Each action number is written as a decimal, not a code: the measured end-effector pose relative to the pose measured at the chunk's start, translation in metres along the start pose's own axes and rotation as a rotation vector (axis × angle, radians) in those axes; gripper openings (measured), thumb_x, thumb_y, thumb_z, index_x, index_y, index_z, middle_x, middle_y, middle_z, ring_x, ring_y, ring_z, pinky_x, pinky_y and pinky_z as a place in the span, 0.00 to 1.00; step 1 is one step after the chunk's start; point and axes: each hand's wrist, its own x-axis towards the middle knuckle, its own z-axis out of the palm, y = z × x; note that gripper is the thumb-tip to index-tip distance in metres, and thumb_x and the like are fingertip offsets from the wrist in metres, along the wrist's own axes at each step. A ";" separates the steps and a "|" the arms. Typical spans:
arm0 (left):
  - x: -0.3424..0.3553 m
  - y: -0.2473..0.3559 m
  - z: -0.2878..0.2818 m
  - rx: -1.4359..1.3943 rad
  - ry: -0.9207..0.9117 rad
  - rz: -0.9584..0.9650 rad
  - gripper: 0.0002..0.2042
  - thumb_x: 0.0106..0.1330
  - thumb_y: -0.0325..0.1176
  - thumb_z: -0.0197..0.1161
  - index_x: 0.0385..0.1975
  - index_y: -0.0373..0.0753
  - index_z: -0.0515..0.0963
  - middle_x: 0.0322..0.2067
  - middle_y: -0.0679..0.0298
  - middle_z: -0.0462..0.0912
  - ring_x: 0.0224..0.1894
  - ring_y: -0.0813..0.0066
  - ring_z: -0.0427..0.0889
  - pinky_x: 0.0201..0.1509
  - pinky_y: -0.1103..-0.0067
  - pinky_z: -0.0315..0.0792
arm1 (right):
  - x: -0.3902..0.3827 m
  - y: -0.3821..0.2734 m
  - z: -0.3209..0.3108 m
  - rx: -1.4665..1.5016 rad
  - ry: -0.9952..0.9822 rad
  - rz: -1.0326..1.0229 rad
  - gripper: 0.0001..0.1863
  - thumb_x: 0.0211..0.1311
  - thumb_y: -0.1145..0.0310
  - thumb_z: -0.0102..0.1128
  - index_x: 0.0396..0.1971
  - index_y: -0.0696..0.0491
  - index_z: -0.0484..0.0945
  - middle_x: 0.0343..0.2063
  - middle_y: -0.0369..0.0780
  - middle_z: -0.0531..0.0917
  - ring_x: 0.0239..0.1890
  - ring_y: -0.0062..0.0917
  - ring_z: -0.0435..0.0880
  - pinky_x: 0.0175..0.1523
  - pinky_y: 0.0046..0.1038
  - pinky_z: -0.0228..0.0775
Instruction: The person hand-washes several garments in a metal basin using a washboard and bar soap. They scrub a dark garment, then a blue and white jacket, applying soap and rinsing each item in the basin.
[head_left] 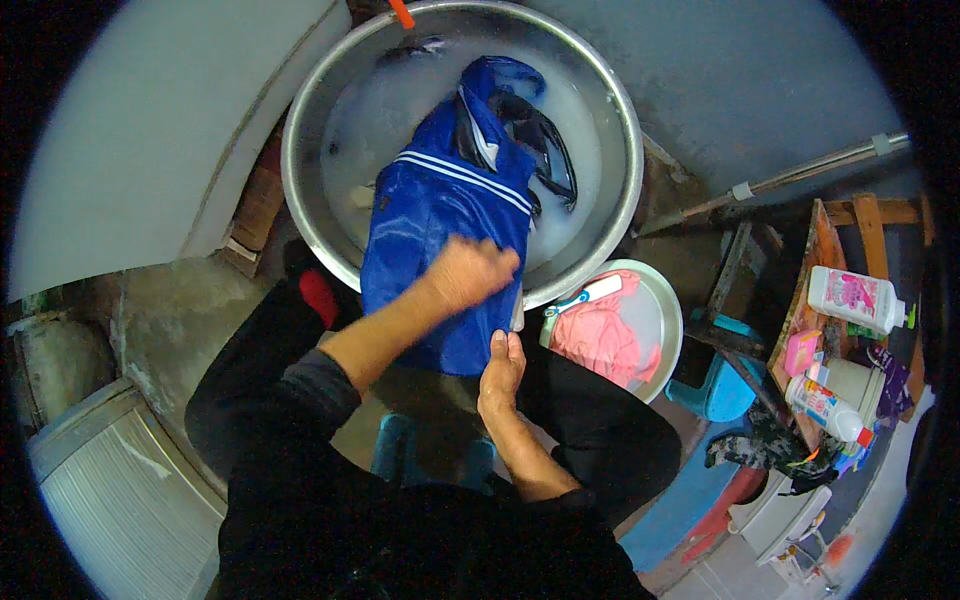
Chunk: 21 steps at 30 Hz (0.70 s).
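A wet blue garment with white stripes is draped over the near rim of a large metal basin and hangs toward my lap. My left hand lies on the garment with its fingers curled; whatever may be under them is hidden. At the garment's lower right edge, my right hand is closed on the blue cloth, beside a pale flat edge that shows from beneath it. Dark cloth and the far end of the garment sit in cloudy, sudsy water inside the basin.
Right of the big basin stands a smaller pale basin with pink cloth and a blue-and-white brush. A wooden rack at the right holds bottles. A metal pole leans nearby; a wall rises at left.
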 end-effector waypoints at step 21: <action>0.043 -0.012 0.010 -0.123 -0.200 -0.092 0.14 0.61 0.46 0.60 0.36 0.43 0.73 0.23 0.56 0.83 0.23 0.57 0.84 0.24 0.60 0.76 | -0.019 0.025 -0.001 -0.370 -0.118 -0.059 0.18 0.69 0.57 0.47 0.30 0.58 0.71 0.24 0.48 0.74 0.28 0.39 0.73 0.38 0.39 0.63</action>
